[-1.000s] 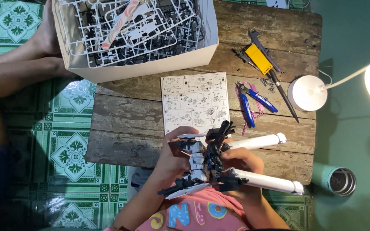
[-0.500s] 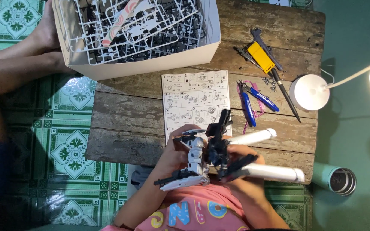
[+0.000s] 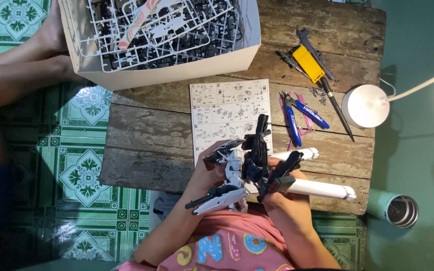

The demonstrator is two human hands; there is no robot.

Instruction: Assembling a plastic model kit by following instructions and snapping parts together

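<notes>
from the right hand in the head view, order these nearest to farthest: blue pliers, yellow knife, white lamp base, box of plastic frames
Measured from the right hand:
1. Blue pliers, just above it on the table.
2. White lamp base, up and to the right.
3. Yellow knife, farther up.
4. Box of plastic frames, at the table's far left corner.

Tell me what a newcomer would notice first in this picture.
First, the white and black model robot held over the table's near edge by the left hand and right hand. Next, the white box of plastic part frames at the far left, and the blue cutters to the right.
</notes>
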